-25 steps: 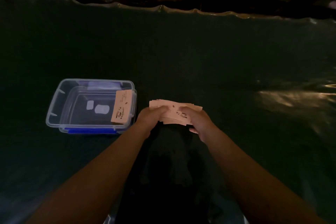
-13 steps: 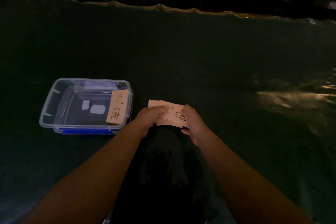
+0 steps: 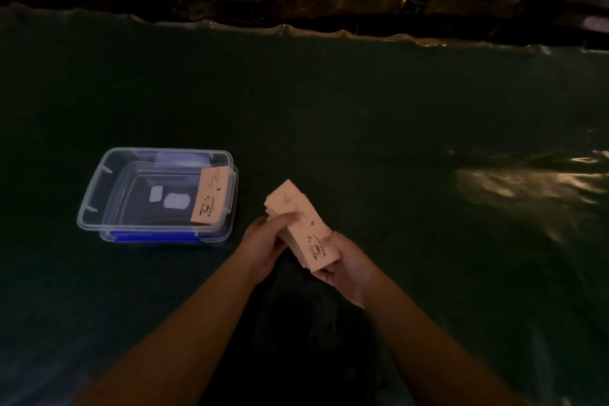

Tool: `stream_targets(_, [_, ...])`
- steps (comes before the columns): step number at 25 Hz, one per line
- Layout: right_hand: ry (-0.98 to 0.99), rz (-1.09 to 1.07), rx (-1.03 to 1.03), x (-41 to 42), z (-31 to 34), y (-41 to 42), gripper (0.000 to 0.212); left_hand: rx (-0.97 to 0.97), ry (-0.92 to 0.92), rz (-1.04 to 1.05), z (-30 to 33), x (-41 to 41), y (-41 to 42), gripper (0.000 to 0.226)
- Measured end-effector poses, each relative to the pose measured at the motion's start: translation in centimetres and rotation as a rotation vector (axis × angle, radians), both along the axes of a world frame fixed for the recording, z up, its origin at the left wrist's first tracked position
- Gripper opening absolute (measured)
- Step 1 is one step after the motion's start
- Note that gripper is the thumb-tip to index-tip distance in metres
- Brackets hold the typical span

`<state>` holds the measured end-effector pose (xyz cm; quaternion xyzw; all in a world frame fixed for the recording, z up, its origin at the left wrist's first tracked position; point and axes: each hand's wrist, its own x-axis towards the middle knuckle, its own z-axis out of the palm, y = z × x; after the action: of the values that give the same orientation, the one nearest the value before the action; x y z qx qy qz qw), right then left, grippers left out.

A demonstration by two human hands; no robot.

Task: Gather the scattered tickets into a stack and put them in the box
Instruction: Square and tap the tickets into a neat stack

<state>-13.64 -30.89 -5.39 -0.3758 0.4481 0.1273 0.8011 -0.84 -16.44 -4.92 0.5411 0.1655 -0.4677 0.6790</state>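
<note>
We see both hands at lower centre of the frame holding 1 stack of pink tickets (image 3: pixel 298 227). Left hand (image 3: pixel 267 242) has its grip closed on the stack's left side, thumb on top. Right hand (image 3: pixel 346 265) cups the stack's near end from below, grip closed on it. The stack is tilted diagonally, clear of the dark green table (image 3: pixel 362 125). Clear plastic box (image 3: pixel 99 198) with blue latch sits at left centre, near the hands but apart. 1 single ticket (image 3: pixel 208 196) leans against its right inner wall. Lighting is dim; print on the tickets is unreadable.
</note>
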Motion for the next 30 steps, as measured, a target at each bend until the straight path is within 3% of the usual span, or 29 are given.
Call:
stream_targets(3, [-0.075,0.204,-0.031,-1.6,-0.1,0.5,0.071,-0.038,-0.041,-0.253,1.1,-1.3,0.8,0.057])
stream_targets(7, [-0.117,0.39,-0.218,-2.5,0.5,0.7,0.081,0.037,-0.203,-0.519,1.8,-1.9,2.0,0.079])
stream_targets(12, [-0.256,0.455,-0.493,-2.4,2.0,0.9,0.097,0.051,-0.479,-0.565,2.8,-2.0,2.7,0.09])
stream_targets(16, [-0.345,0.43,-0.648,-2.4,2.2,1.9,0.092,0.028,-0.683,-0.607,3.2,-2.8,4.0,0.088])
stream_targets(24, [-0.329,0.511,-0.824,-2.7,1.6,4.4,0.087,0.093,-0.785,-0.589,0.8,-4.5,6.0,0.094])
stream_targets(30, [-0.321,0.592,-0.784,-2.4,1.6,4.7,0.105,0.11,-0.787,-0.72,-0.3,-3.8,6.2,0.144])
